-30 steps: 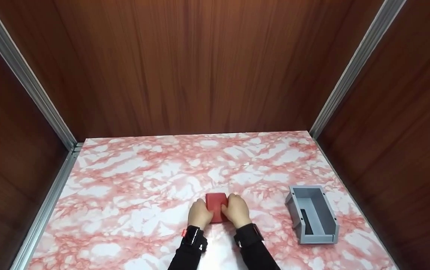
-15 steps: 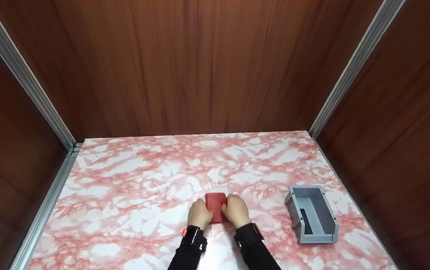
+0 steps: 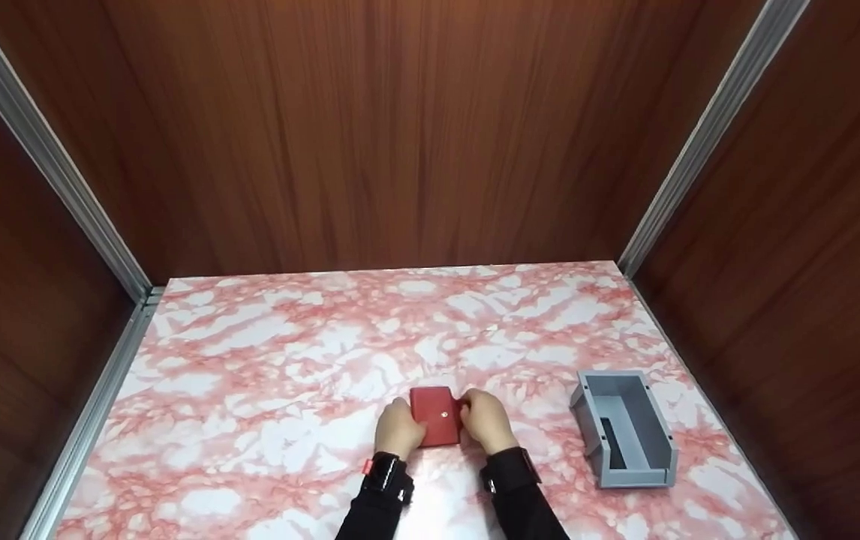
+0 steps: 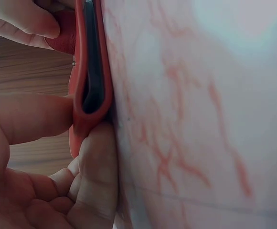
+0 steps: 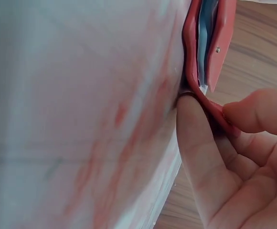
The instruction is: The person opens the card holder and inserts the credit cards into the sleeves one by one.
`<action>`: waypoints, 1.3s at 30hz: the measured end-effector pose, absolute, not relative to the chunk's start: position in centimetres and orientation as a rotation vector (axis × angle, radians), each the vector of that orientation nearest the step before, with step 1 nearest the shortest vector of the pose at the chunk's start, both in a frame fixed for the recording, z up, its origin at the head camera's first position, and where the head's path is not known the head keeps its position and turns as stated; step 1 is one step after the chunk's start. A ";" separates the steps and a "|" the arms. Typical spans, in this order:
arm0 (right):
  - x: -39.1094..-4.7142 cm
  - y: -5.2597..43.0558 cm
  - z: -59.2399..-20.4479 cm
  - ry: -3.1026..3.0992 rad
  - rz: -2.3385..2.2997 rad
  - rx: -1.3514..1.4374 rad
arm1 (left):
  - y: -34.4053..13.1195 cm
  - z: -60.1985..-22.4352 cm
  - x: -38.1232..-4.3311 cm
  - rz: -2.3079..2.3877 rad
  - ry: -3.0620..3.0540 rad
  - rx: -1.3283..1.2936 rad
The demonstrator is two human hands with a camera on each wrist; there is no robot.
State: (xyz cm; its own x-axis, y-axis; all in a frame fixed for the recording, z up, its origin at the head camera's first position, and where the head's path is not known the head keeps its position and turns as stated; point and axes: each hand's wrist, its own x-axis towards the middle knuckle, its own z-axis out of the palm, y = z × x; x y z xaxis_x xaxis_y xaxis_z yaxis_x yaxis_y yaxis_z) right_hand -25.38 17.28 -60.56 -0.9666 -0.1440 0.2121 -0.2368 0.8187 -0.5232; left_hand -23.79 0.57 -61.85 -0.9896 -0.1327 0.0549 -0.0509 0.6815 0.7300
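A small red card wallet (image 3: pixel 428 424) lies on the marbled tabletop in the head view, a shiny metal snap (image 3: pixel 444 414) showing on its upper face. My left hand (image 3: pixel 398 430) grips its left side. In the left wrist view the thumb is on top of the wallet's folded spine (image 4: pixel 94 116) and a finger is beneath; dark inner leaves show in the fold. On the other side, my right hand (image 3: pixel 487 421) pinches the closure strap (image 5: pixel 218 116) between thumb and fingers. That strap is bent outward, off the snap, and pale and dark inner leaves show at the wallet's edge.
A grey open bin (image 3: pixel 629 477) stands to the right of the hands, with a dark narrow strip (image 3: pixel 613 444) inside along its left wall. Brown wood-grain panels (image 3: pixel 400 135) with metal corner rails enclose the back and sides of the tabletop (image 3: pixel 265 360).
My right hand has moved slightly right, pulling the strap away from the wallet's top and uncovering the snap. The left hand and the bin have stayed in place.
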 end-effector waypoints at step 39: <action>-27.0 18.9 -60.3 -2.989 0.767 0.170 | 0.8 -62.0 -23.7 -1.205 -2.757 0.159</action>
State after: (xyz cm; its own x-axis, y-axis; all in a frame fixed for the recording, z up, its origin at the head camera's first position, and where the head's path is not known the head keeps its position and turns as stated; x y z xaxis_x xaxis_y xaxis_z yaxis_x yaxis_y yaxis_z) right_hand -26.98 18.86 -60.31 -0.9927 -0.0938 0.0765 -0.1190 0.8709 -0.4768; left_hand -23.67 0.76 -61.98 -0.9862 -0.1477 0.0754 -0.0449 0.6757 0.7359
